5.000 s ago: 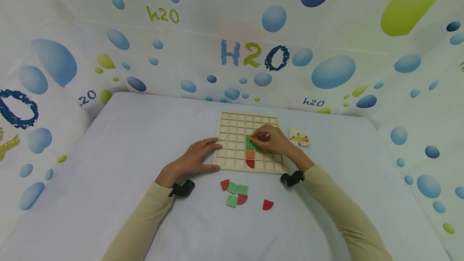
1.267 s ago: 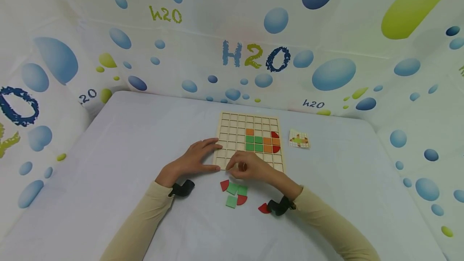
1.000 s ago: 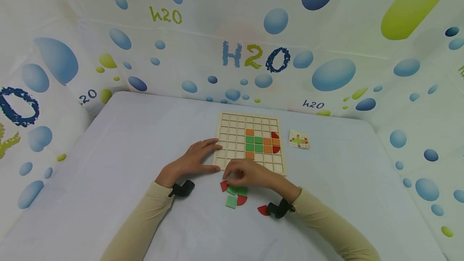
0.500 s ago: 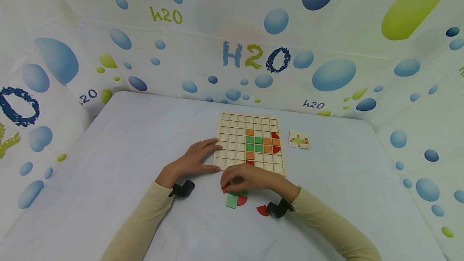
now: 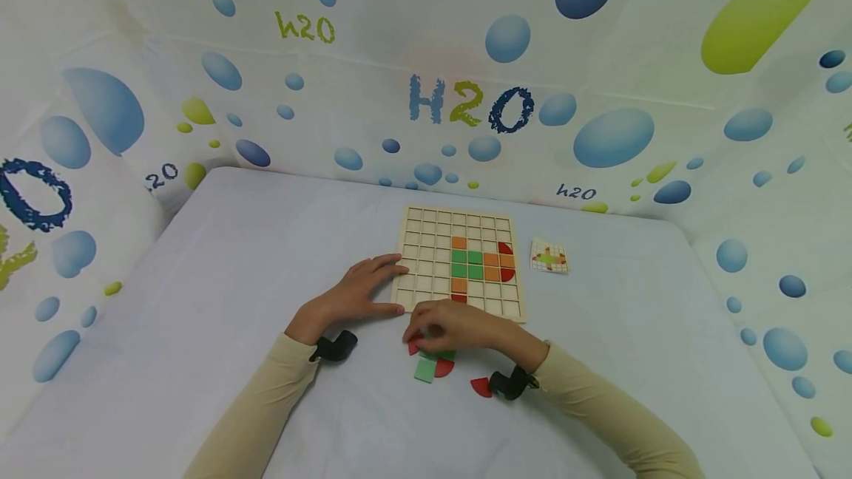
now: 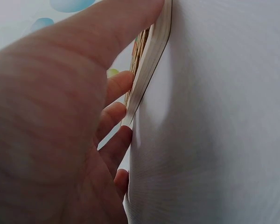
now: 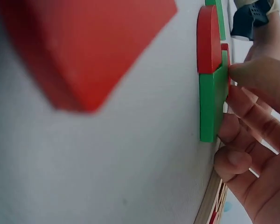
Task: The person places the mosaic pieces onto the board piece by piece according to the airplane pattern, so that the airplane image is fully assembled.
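My left hand [image 5: 359,290] rests at the left edge of the wooden grid board [image 5: 426,231], fingers spread over the edge and thumb by the near corner. In the left wrist view the fingertips touch the board's side [image 6: 151,65]. My right hand [image 5: 449,325] is in front of the board, thumb and index finger pinching a red quarter-circle tile [image 5: 413,347]. Green tiles lie partly hidden under that hand. Just nearer are a green square tile [image 5: 425,370] and a red quarter-circle tile [image 5: 444,368]. Another red quarter-circle tile [image 5: 481,387] lies beside the right wrist camera.
Set in the board are green squares [image 5: 475,257], orange squares [image 5: 491,273] and red quarter circles [image 5: 507,274]. A small pattern card [image 5: 549,256] lies right of the board. A white cloth [image 5: 279,220] covers the table, with a printed curtain [image 5: 373,109] behind.
My right hand left an orange square in the board, came forward to the loose tiles and took hold of a red quarter circle. The front right red tile slid left. My left hand stayed put.
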`<state>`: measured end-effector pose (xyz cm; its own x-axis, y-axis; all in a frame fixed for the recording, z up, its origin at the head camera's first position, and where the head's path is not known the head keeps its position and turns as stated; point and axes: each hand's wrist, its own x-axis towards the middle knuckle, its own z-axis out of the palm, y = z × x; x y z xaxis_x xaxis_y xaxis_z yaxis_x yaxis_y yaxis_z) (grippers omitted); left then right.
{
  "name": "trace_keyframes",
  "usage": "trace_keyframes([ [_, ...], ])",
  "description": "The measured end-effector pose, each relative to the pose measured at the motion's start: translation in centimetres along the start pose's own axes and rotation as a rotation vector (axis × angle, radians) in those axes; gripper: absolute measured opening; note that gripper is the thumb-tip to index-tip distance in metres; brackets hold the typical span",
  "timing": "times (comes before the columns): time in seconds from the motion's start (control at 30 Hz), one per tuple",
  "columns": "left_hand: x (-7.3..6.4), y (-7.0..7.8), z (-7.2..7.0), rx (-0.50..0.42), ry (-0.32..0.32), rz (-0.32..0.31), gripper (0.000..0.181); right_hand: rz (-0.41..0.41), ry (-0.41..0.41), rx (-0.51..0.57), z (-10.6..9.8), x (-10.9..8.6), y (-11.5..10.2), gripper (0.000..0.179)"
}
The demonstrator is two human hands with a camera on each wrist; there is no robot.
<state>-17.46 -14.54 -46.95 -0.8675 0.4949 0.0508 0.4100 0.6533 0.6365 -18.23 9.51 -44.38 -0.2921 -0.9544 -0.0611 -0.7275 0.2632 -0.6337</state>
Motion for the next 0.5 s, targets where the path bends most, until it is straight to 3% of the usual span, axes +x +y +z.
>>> trace_keyframes([
  [0.3, 0.01, 0.09, 0.04, 0.0, -0.008, -0.014, 0.063, 0.183, 0.045, -0.099, -0.55, -0.58, -0.23, 0.013],
  [0.5, 0.03, 0.11, 0.01, 0.007, -0.006, -0.022, 0.063, 0.173, 0.044, -0.059, -0.78, -0.98, 0.12, 0.01],
])
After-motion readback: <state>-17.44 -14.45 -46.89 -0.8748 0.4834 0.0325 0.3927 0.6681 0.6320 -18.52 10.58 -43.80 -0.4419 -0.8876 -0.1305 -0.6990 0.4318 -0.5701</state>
